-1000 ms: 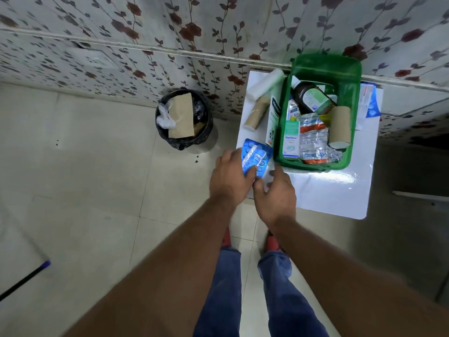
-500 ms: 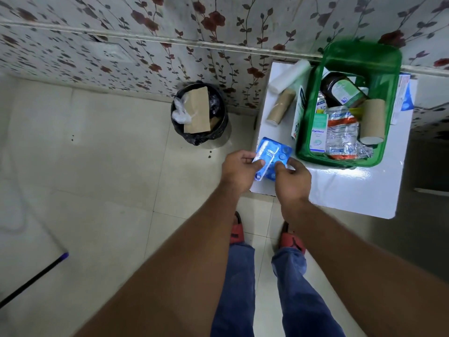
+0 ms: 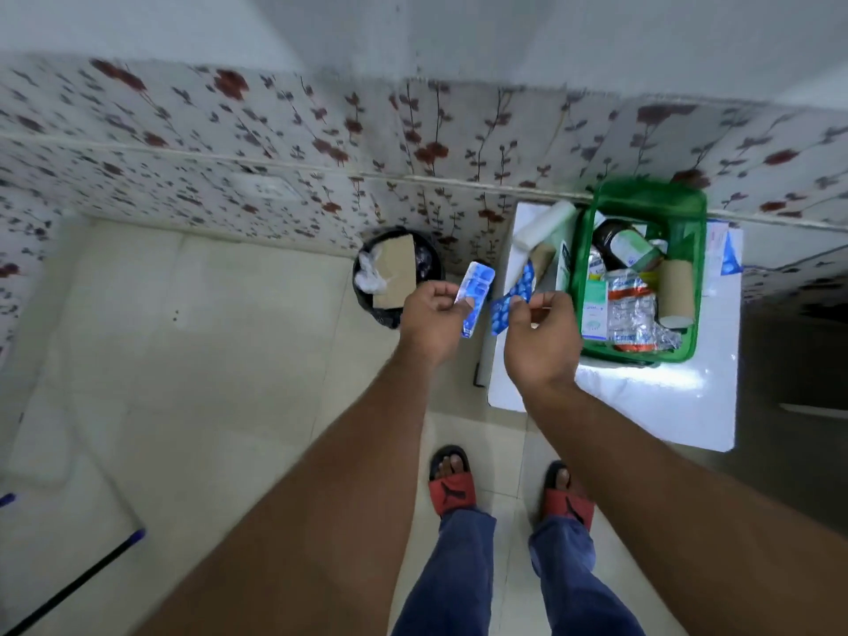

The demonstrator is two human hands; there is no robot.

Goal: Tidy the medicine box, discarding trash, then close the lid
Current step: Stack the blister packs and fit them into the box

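My left hand (image 3: 433, 319) pinches a blue blister strip (image 3: 477, 298), held upright in front of the bin. A second blue blister strip (image 3: 511, 300) is gripped by my right hand (image 3: 541, 335) at the table's left edge. The two strips are apart. The green medicine box (image 3: 697, 286) stands open on the white table (image 3: 642, 397), its lid (image 3: 649, 197) tilted up against the wall. Inside lie a dark bottle (image 3: 622, 245), a cardboard roll (image 3: 674, 289), a small white-green carton (image 3: 594, 309) and foil strips (image 3: 631, 309).
A black trash bin (image 3: 431, 268) with cardboard and white plastic in it stands on the floor by the flowered wall, left of the table. A white roll (image 3: 543, 224) and a brown roll (image 3: 541, 259) lie left of the box. Blue-white leaflets (image 3: 729, 250) lie to its right.
The two blue strips, held together over the table corner before, are now separated, one in each hand. Both hands rose and the left moved toward the bin. The camera tilted back.
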